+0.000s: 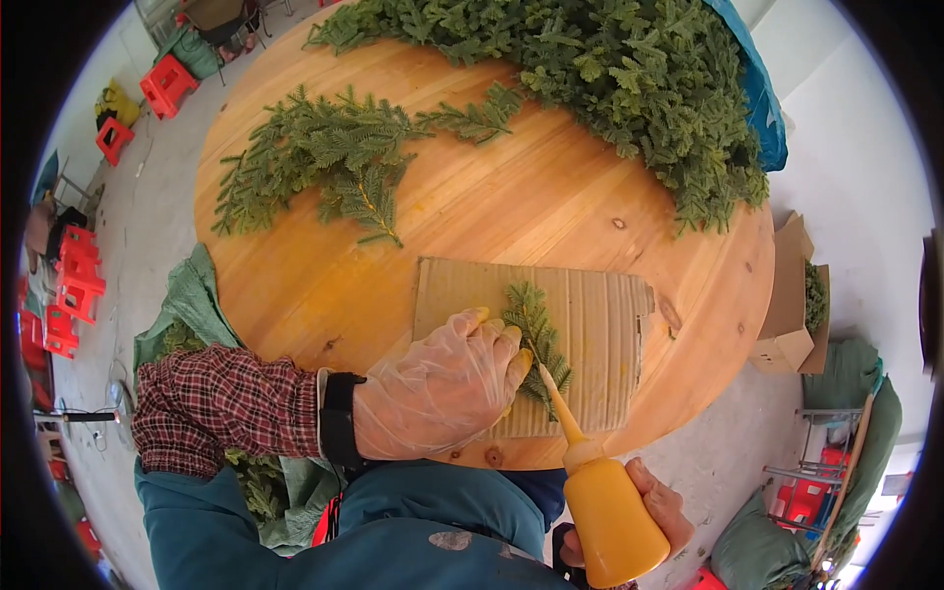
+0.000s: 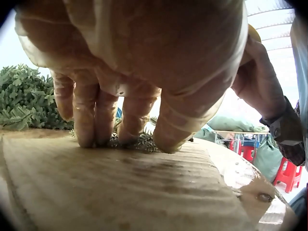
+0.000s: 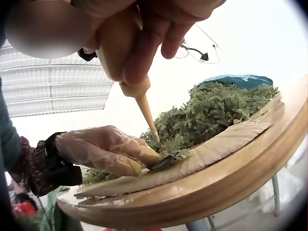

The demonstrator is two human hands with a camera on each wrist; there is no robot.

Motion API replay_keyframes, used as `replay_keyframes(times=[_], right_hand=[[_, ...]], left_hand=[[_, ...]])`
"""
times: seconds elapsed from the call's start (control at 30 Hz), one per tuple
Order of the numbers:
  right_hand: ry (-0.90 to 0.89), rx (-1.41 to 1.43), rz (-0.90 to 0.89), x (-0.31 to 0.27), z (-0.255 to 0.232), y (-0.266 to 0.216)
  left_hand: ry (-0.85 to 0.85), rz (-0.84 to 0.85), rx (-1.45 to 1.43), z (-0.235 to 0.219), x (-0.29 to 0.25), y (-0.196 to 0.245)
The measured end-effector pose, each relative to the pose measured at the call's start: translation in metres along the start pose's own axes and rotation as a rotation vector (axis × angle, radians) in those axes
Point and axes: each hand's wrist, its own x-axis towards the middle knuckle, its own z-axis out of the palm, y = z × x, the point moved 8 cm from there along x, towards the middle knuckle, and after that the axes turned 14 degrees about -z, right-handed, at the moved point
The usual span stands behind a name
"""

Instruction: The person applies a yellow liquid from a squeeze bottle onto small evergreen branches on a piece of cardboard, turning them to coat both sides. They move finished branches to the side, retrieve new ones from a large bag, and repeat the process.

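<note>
A small green fir sprig lies on a piece of corrugated cardboard near the front of the round table. My left hand, in a clear glove with yellow-stained fingertips, holds the sprig down along its left side. In the left wrist view, its bent fingers reach down to the cardboard, with needles showing between them. My bare right hand grips a yellow squeeze bottle, tilted with its base toward me. The bottle's long pointed nozzle comes down right at the sprig, close beside the gloved fingers.
A large heap of fir branches covers the table's far right, by a blue bag. Loose sprigs lie at the far left of the wooden table. A cardboard box, red stools and green sacks stand around.
</note>
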Motion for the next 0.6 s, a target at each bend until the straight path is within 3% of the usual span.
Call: replay_keyframes(times=[0.13, 0.33, 0.47, 0.6], right_hand=[[-0.077, -0.048, -0.028, 0.003, 0.005, -0.002], [0.011, 0.054, -0.006, -0.005, 0.008, 0.006], [-0.004, 0.05, 0.035, -0.004, 0.0, -0.002], [-0.048, 0.002, 0.027, -0.005, -0.008, -0.004]], left_hand=[[0.008, 0.004, 0.001, 0.0, -0.001, 0.0], [0.01, 0.01, -0.022, 0.0, -0.001, -0.001], [-0.116, 0.025, -0.015, 0.006, 0.0, -0.001], [0.027, 0.034, -0.03, -0.002, 0.002, -0.001]])
